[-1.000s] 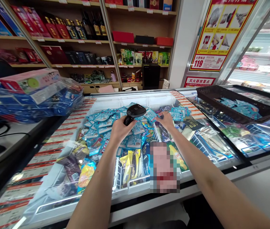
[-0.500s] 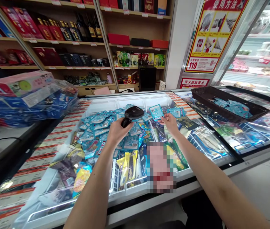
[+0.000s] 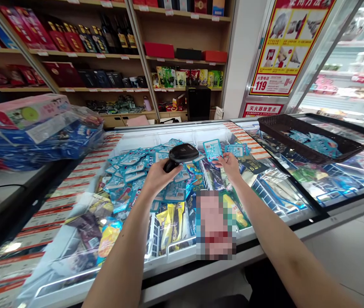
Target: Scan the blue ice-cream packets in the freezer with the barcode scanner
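Note:
My left hand is closed round the handle of a black barcode scanner, its head turned to the right. Between the fingertips of my right hand is a small blue packet, with a barcode label facing me. The scanner's head is apart from the packet, a short way to its left. Under and beyond my left hand spreads a heap of similar blue packets on the freezer's glass top. Just right of my right hand lies another blue packet.
The chest freezer holds wire baskets of wrapped goods. A dark woven tray with blue packets stands at the right. Plastic-wrapped boxes sit at the left. A pixelated pink patch covers something near the front edge.
The scanner's head has shifted slightly right. The held packet has moved a little right and turned more upright. Both hands keep their hold.

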`<state>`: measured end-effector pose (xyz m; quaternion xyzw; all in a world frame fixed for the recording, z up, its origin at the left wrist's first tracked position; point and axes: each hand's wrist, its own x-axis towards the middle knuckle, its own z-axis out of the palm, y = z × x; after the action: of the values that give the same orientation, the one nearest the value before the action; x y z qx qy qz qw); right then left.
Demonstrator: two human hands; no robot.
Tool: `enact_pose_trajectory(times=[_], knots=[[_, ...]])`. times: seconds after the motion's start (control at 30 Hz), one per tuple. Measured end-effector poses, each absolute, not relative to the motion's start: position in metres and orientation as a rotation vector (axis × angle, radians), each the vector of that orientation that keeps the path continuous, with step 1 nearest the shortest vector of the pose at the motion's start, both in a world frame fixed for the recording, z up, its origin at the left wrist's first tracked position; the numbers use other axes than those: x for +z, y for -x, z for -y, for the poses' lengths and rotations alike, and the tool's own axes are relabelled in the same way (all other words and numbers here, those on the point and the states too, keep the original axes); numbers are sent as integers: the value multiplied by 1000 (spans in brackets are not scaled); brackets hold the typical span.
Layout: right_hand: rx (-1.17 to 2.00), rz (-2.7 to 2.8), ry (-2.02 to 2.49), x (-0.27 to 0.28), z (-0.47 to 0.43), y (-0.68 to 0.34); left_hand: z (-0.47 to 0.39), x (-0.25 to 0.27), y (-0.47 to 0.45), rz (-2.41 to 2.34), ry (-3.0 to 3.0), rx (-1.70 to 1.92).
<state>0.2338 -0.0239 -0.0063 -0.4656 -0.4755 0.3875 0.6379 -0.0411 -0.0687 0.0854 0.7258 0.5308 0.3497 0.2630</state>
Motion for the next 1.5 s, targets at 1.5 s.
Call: enact_pose_trajectory(times=[1.5], knots=[[260,1201,1617,-4,34,-243,61,73,47,-1379,-1870,1022]])
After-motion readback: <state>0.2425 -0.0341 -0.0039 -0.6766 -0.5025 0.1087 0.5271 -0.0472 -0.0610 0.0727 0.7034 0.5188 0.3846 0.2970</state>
